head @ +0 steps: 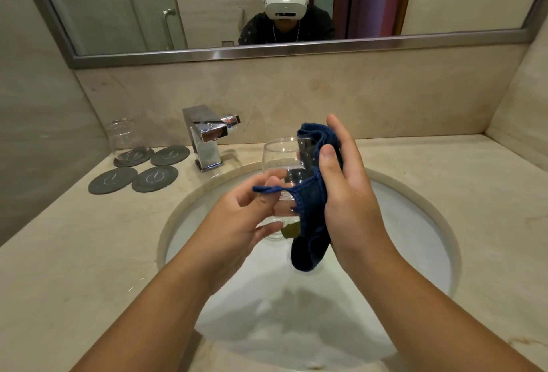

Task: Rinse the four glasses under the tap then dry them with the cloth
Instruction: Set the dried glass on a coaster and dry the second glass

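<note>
left hand (243,220) cradling the glass (280,156) over the sink (415,211), right hand (347,193) clasping the cloth (311,232); i'd turn it slowly, wiping inside too.

Beige marble counter (444,181) w/ a round white sink (415,223) set into it at centre. Chrome tap (207,140) stands on the counter at approx 11 o'clock from the sink, spout toward the basin. Four round grey coasters (154,177) lie flat in a 2x2 block at 10 o'clock, just left of the tap. One clear glass (126,140) sits on the far-left coaster.
</note>
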`<state>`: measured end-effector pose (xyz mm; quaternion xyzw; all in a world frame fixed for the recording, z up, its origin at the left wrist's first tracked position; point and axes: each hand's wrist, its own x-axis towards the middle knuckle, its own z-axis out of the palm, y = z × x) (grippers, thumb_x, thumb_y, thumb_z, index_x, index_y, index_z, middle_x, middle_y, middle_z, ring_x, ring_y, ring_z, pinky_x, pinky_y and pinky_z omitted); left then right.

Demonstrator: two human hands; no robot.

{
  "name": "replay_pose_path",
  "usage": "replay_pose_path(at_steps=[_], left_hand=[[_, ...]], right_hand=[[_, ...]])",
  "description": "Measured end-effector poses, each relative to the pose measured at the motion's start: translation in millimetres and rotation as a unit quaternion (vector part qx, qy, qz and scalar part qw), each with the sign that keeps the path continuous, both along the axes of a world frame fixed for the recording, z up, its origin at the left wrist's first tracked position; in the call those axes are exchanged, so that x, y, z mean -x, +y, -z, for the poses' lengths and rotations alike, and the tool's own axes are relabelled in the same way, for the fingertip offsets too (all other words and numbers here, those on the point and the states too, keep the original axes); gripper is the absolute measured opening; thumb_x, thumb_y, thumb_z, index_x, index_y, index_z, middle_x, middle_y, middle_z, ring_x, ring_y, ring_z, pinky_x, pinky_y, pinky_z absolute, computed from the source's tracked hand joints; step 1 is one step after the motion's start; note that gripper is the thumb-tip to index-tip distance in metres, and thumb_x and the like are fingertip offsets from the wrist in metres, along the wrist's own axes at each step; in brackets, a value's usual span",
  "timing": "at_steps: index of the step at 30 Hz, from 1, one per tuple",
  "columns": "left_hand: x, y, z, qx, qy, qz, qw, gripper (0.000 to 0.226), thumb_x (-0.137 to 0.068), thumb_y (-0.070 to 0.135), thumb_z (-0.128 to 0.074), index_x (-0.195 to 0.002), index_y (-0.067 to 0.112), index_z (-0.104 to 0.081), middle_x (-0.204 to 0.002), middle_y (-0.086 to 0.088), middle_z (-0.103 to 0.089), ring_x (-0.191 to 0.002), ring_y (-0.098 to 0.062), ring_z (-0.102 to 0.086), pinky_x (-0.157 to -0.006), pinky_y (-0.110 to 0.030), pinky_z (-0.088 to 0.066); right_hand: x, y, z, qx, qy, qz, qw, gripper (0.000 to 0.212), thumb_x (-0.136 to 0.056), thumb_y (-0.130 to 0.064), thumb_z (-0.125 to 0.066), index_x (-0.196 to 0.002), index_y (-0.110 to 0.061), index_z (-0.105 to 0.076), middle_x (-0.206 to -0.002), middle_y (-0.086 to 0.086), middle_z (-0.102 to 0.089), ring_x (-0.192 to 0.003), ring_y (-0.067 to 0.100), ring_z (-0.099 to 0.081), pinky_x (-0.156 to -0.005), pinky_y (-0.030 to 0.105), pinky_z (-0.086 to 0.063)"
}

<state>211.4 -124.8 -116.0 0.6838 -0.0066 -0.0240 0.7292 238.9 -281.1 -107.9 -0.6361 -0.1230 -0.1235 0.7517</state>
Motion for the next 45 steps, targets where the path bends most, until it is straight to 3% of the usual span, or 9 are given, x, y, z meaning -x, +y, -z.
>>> replay_pose_path(at_steps=[4, 8, 14, 22, 27, 32, 37, 40, 45], left_hand=[[-2, -3, 2, -0.034, -0.033, -0.064, 0.997, 0.06, -0.072, 0.062, -0.079, -0.124, 0.035, -0.069, -0.109, 0.012, -0.08, -0.105, -0.009, -0.074, -0.1, -0.041, -0.057], [-3, -5, 3, -0.042, -0.042, -0.067, 0.996, 0.025, -0.097, 0.042, -0.072, -0.12, 0.032, -0.069, -0.114, -0.002, -0.079, -0.109, -0.027, -0.075, -0.1, -0.048, -0.059], [-2, -11, 3, -0.077, -0.04, -0.093, 0.992, 0.069, -0.062, 0.066, -0.079, -0.119, 0.03, -0.065, -0.109, -0.003, -0.079, -0.091, -0.017, -0.078, -0.093, -0.047, -0.061], [3, -6, -2, -0.017, -0.016, -0.004, 1.0, 0.056, -0.081, 0.058, -0.065, -0.122, 0.019, -0.071, -0.114, -0.004, -0.08, -0.102, -0.022, -0.076, -0.1, -0.047, -0.055], [-1, -7, 1, -0.041, -0.033, -0.073, 0.996, 0.043, -0.073, 0.075, -0.077, -0.104, 0.045, -0.078, -0.119, 0.003, -0.078, -0.111, -0.022, -0.074, -0.105, -0.057, -0.055], [0, -10, 1, -0.06, -0.059, -0.098, 0.992, 0.046, -0.081, 0.064, -0.072, -0.114, 0.032, -0.07, -0.11, -0.004, -0.079, -0.103, -0.023, -0.076, -0.098, -0.051, -0.06], [-1, -11, 4, -0.102, -0.033, -0.098, 0.989, 0.052, -0.074, 0.052, -0.08, -0.122, 0.037, -0.065, -0.116, 0.002, -0.076, -0.101, -0.017, -0.077, -0.099, -0.05, -0.06], [1, -9, 0, -0.053, -0.023, -0.067, 0.996, 0.051, -0.08, 0.054, -0.085, -0.121, 0.029, -0.069, -0.113, -0.001, -0.08, -0.104, -0.02, -0.078, -0.105, -0.056, -0.055], [4, -4, -2, 0.018, -0.002, 0.017, 1.0, 0.058, -0.084, 0.052, -0.067, -0.132, 0.018, -0.069, -0.125, -0.009, -0.076, -0.111, -0.024, -0.073, -0.113, -0.054, -0.049]], right_hand=[[-1, -2, 1, 0.016, 0.005, 0.007, 1.0, 0.044, -0.112, -0.039, -0.048, -0.153, -0.053, -0.044, -0.146, -0.026, -0.058, -0.133, -0.005, -0.057, -0.114, 0.031, -0.049], [-1, -3, 0, 0.05, -0.007, 0.015, 0.999, 0.047, -0.112, -0.039, -0.049, -0.156, -0.052, -0.039, -0.134, -0.038, -0.054, -0.129, -0.012, -0.055, -0.112, 0.026, -0.049], [-1, 2, 6, 0.093, -0.012, -0.01, 0.996, 0.046, -0.113, -0.036, -0.046, -0.157, -0.048, -0.038, -0.129, -0.044, -0.051, -0.121, -0.027, -0.049, -0.097, 0.0, -0.043], [-6, 5, 5, -0.001, 0.025, -0.004, 1.0, 0.051, -0.102, -0.05, -0.047, -0.153, -0.044, -0.048, -0.149, -0.013, -0.062, -0.135, 0.009, -0.061, -0.117, 0.043, -0.049], [-4, 3, 6, 0.009, 0.015, 0.013, 1.0, 0.045, -0.113, -0.039, -0.046, -0.158, -0.044, -0.042, -0.148, -0.021, -0.057, -0.135, -0.001, -0.056, -0.113, 0.029, -0.048], [-3, 2, 5, 0.05, -0.008, 0.021, 0.998, 0.048, -0.113, -0.038, -0.047, -0.16, -0.045, -0.037, -0.135, -0.036, -0.053, -0.13, -0.017, -0.051, -0.102, 0.009, -0.047], [-2, 3, 8, 0.068, -0.016, 0.007, 0.998, 0.047, -0.113, -0.039, -0.047, -0.159, -0.047, -0.036, -0.144, -0.031, -0.052, -0.135, -0.007, -0.054, -0.11, 0.023, -0.048], [-2, 3, 7, 0.053, -0.019, 0.001, 0.998, 0.047, -0.114, -0.038, -0.044, -0.16, -0.043, -0.037, -0.148, -0.027, -0.053, -0.134, -0.01, -0.053, -0.11, 0.019, -0.046], [-6, 4, 6, -0.005, 0.004, 0.009, 1.0, 0.05, -0.105, -0.047, -0.045, -0.155, -0.04, -0.046, -0.148, -0.014, -0.062, -0.135, 0.008, -0.06, -0.118, 0.043, -0.047]])
